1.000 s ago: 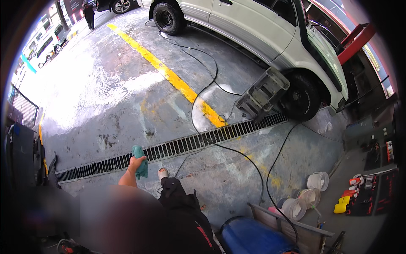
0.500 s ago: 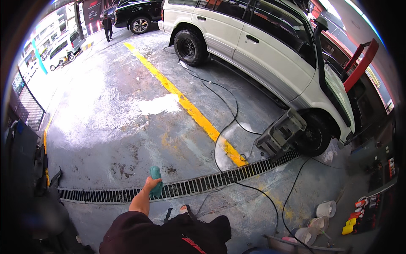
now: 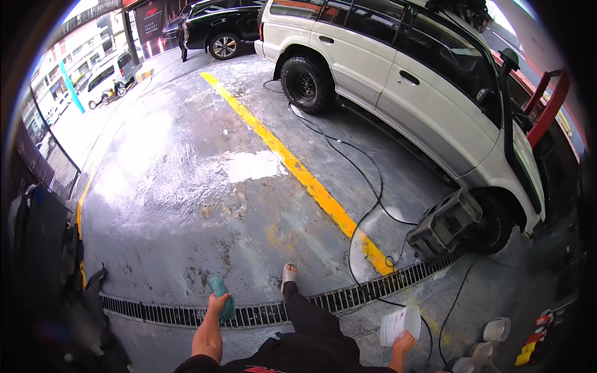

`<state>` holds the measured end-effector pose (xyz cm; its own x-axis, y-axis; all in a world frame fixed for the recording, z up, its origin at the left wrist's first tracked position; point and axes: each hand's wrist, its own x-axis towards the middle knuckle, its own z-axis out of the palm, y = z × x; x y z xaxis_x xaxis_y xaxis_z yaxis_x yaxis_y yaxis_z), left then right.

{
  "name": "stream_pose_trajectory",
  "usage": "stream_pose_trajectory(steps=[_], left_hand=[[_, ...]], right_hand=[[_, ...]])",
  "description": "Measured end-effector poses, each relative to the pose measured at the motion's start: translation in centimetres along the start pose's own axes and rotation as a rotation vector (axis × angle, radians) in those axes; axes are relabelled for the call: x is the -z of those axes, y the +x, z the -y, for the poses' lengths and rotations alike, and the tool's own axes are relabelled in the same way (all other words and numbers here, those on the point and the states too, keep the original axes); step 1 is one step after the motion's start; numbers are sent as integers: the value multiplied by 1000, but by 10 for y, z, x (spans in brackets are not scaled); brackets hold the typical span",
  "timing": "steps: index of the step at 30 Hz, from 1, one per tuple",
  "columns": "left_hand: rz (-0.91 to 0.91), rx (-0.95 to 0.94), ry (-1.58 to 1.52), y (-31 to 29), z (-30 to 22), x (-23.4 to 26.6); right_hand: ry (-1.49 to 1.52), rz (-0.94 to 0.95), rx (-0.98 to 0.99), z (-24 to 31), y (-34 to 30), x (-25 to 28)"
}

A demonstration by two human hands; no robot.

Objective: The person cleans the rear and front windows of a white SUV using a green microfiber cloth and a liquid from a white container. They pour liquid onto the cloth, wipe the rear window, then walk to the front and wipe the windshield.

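My left hand [image 3: 217, 303] is closed round a folded teal cloth [image 3: 224, 297], held above the floor drain. Low on the right, my right hand [image 3: 404, 343] grips a white plastic bucket [image 3: 398, 326] by its side; the bucket is tilted and what is inside it cannot be made out. My foot in a light sandal [image 3: 290, 273] is planted just past the drain, between the two hands.
A slotted drain grate [image 3: 261, 314] crosses the floor. Black hoses [image 3: 379, 186] run near a grey machine [image 3: 446, 222] beside a white off-road vehicle [image 3: 373, 68]. A yellow line [image 3: 305, 177] divides the wet floor. More buckets [image 3: 496, 329] stand at the lower right.
My right hand has come into view holding the white bucket. I have stepped forward, one foot now past the drain. The cloth stays in my left hand, slightly lower in the picture.
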<state>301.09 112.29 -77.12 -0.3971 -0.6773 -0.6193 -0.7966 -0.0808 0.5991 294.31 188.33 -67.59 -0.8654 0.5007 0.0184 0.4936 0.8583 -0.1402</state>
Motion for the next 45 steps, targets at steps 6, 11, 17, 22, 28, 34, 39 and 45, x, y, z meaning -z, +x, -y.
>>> stream_pose_trajectory(steps=[6, 11, 17, 22, 28, 34, 39, 45], left_hand=[[-211, 214, -253, 30, -15, 101], [-316, 370, -463, 53, -37, 127], [-280, 586, -518, 115, -51, 126], [-242, 860, -136, 217, -109, 154], [-263, 571, -486, 405, -268, 248], [-309, 175, -336, 645, -430, 350], [-364, 211, -296, 780, -530, 391], [-272, 424, -431, 879, -617, 416]], right_hand=[[65, 23, 267, 294, 103, -52], [131, 37, 509, 516, 182, -74], [170, -12, 710, 767, 235, -105], [195, 10, 686, 953, 245, -133], [93, 136, 679, 1128, 228, -137], [75, 223, 618, 1287, 219, -187], [24, 244, 541, 1439, 233, -236], [79, 231, 586, 1647, 273, -264]])
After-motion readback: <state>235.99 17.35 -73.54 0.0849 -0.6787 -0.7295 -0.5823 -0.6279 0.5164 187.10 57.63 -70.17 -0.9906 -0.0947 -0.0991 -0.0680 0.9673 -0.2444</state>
